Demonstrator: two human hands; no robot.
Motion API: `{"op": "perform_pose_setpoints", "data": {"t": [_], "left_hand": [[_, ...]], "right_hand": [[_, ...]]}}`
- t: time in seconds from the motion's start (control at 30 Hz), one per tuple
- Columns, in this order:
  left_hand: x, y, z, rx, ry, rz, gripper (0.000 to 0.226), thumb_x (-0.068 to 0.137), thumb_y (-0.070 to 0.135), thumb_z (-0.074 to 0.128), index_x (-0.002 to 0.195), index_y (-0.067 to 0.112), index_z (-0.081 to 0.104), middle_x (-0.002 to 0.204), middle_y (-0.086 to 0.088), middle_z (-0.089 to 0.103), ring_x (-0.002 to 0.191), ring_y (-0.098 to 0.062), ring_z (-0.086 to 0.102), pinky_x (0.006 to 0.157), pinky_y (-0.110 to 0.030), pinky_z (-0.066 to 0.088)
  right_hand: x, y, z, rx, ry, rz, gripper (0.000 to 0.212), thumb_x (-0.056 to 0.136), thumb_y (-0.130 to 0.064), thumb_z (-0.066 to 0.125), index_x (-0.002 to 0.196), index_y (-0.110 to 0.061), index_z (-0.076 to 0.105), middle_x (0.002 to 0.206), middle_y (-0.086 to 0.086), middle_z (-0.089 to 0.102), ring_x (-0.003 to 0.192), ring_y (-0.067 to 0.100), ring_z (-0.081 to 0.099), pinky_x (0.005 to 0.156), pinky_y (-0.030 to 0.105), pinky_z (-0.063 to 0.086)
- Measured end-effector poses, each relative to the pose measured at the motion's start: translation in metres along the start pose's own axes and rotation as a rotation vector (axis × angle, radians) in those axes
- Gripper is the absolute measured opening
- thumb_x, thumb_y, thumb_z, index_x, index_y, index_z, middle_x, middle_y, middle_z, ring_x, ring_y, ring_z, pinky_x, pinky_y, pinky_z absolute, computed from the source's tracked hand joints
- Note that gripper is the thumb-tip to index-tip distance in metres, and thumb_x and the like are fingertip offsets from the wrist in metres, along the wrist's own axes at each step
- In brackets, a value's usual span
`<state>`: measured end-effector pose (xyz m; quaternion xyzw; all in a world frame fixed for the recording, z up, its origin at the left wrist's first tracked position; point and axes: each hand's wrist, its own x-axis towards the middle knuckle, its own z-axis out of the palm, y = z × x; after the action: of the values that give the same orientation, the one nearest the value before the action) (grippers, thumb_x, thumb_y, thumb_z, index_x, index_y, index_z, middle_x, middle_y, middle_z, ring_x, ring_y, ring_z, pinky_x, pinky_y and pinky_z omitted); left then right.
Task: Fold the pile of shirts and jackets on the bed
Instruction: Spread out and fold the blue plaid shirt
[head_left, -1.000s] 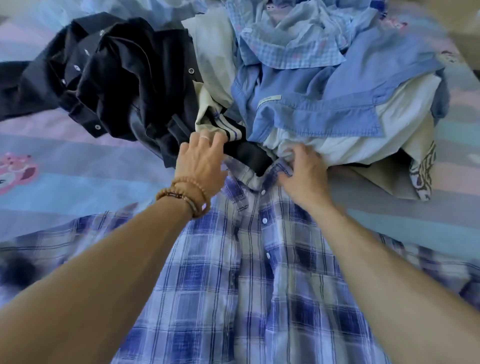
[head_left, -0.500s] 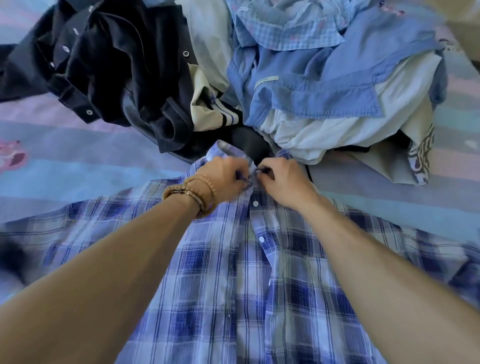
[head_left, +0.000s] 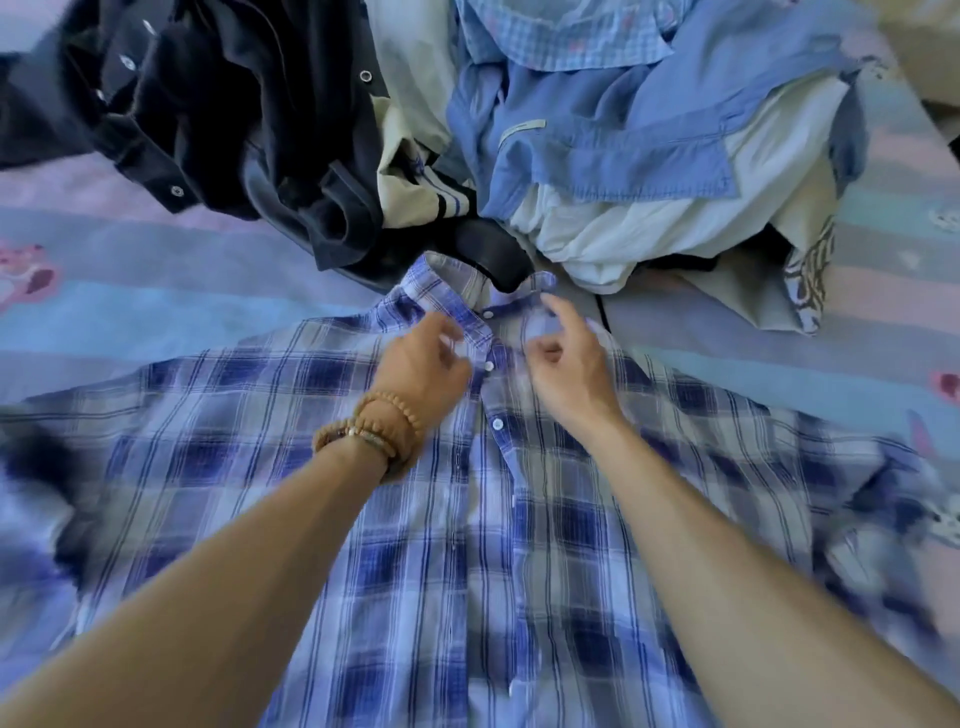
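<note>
The plaid shirt (head_left: 467, 519) lies spread face up on the bed (head_left: 156, 312), placket buttoned down the middle, its collar (head_left: 467, 291) toward the far edge and touching the foot of the pile (head_left: 571, 156). It looks a thin woven cotton: light, limp, with no stiffness except at the collar and the buttoned strip. It should slide easily over the bedcover and wrinkle if dragged by one point, so it is best taken at two places at once, such as both shoulders or a shoulder and the hem on one side, and turned or folded with the cloth kept taut between them. The sleeves run out toward the left and right edges of the bed, blurred at their ends.

Both hands hover just below the collar, one on each side of the placket. The left hand (head_left: 426, 364), with bead bracelets (head_left: 374, 431) at the wrist, has its fingers (head_left: 449, 332) loosely curled and appears to hold nothing; whether the tips touch the cloth is lost in blur. The right hand (head_left: 566, 364) is likewise loose, forefinger stretched toward the collar tip, the rest bent, grasping nothing I can see.

Beyond the collar the pile holds a dark jacket (head_left: 208, 114) on the left, blue shirts (head_left: 597, 130) and pale garments on the right, all unfolded.
</note>
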<state>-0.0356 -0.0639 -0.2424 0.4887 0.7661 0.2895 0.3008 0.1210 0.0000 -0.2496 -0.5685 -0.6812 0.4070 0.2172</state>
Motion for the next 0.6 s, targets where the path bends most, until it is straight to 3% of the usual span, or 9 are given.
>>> {"op": "perform_pose_setpoints", "data": {"t": [0.07, 0.17, 0.23, 0.3, 0.33, 0.4, 0.43, 0.5, 0.6], "left_hand": [[-0.040, -0.004, 0.010, 0.019, -0.068, -0.127, 0.006, 0.089, 0.016, 0.059, 0.085, 0.013, 0.062, 0.078, 0.001, 0.067, 0.068, -0.017, 0.067, 0.062, -0.028, 0.058], [-0.092, -0.007, 0.039, -0.185, -0.415, -0.444, 0.030, 0.086, 0.030, 0.067, 0.071, 0.005, 0.063, 0.069, -0.010, 0.069, 0.059, -0.024, 0.068, 0.062, -0.040, 0.060], [-0.105, -0.001, 0.053, -0.378, -0.489, -0.620, 0.040, 0.078, 0.042, 0.076, 0.068, 0.007, 0.059, 0.052, -0.005, 0.059, 0.047, -0.020, 0.058, 0.053, -0.032, 0.052], [-0.112, 0.010, 0.061, -0.376, -0.485, -0.658, 0.044, 0.070, 0.045, 0.082, 0.078, 0.007, 0.062, 0.053, -0.003, 0.058, 0.050, -0.020, 0.058, 0.057, -0.028, 0.052], [-0.116, 0.014, 0.064, -0.374, -0.494, -0.650, 0.053, 0.068, 0.044, 0.084, 0.096, 0.004, 0.064, 0.064, -0.005, 0.062, 0.058, -0.020, 0.060, 0.061, -0.029, 0.054], [-0.126, 0.018, 0.069, -0.419, -0.486, -0.642, 0.077, 0.070, 0.033, 0.085, 0.130, 0.002, 0.049, 0.096, -0.008, 0.065, 0.073, -0.018, 0.061, 0.063, -0.028, 0.055], [-0.132, 0.017, 0.071, -0.431, -0.446, -0.630, 0.075, 0.071, 0.026, 0.084, 0.132, 0.003, 0.046, 0.105, -0.009, 0.064, 0.081, -0.020, 0.063, 0.066, -0.029, 0.056], [-0.146, 0.009, 0.067, -0.433, -0.321, -0.620, 0.049, 0.074, 0.015, 0.081, 0.115, 0.003, 0.057, 0.100, -0.011, 0.067, 0.087, -0.024, 0.066, 0.073, -0.032, 0.058], [-0.169, -0.011, 0.060, -0.288, -0.247, -0.552, 0.013, 0.078, 0.013, 0.075, 0.077, 0.008, 0.063, 0.076, -0.008, 0.067, 0.068, -0.022, 0.064, 0.063, -0.030, 0.056]], "right_hand": [[-0.035, 0.007, -0.006, 0.007, 0.090, 0.066, 0.032, 0.095, -0.012, 0.053, 0.124, -0.024, 0.058, 0.094, -0.003, 0.069, 0.080, 0.006, 0.062, 0.065, 0.019, 0.044], [-0.090, 0.025, -0.012, 0.065, 0.079, 0.170, 0.015, 0.096, -0.013, 0.054, 0.094, -0.024, 0.064, 0.093, 0.001, 0.071, 0.085, 0.014, 0.067, 0.074, 0.026, 0.051], [-0.124, 0.038, -0.013, 0.098, 0.099, 0.241, 0.018, 0.096, -0.011, 0.053, 0.090, -0.025, 0.063, 0.091, 0.001, 0.071, 0.085, 0.015, 0.067, 0.078, 0.031, 0.054], [-0.151, 0.050, -0.012, 0.103, 0.116, 0.310, 0.021, 0.096, -0.010, 0.053, 0.090, -0.027, 0.063, 0.092, 0.001, 0.070, 0.084, 0.014, 0.068, 0.075, 0.029, 0.054], [-0.162, 0.055, -0.012, 0.110, 0.123, 0.335, 0.021, 0.097, -0.010, 0.053, 0.090, -0.027, 0.063, 0.093, 0.001, 0.070, 0.083, 0.015, 0.068, 0.073, 0.029, 0.055], [-0.182, 0.060, -0.011, 0.138, 0.148, 0.364, 0.022, 0.097, -0.009, 0.054, 0.089, -0.027, 0.062, 0.091, 0.001, 0.070, 0.083, 0.018, 0.069, 0.073, 0.031, 0.057], [-0.190, 0.060, -0.011, 0.145, 0.162, 0.370, 0.023, 0.097, -0.009, 0.054, 0.087, -0.028, 0.062, 0.089, 0.000, 0.070, 0.083, 0.018, 0.069, 0.074, 0.032, 0.057], [-0.208, 0.057, -0.012, 0.153, 0.191, 0.376, 0.027, 0.097, -0.008, 0.054, 0.084, -0.030, 0.061, 0.086, -0.002, 0.069, 0.081, 0.016, 0.068, 0.075, 0.031, 0.057], [-0.230, 0.057, -0.017, 0.124, 0.167, 0.383, 0.021, 0.098, -0.012, 0.054, 0.088, -0.030, 0.062, 0.094, -0.003, 0.069, 0.085, 0.013, 0.066, 0.071, 0.024, 0.053]]}}
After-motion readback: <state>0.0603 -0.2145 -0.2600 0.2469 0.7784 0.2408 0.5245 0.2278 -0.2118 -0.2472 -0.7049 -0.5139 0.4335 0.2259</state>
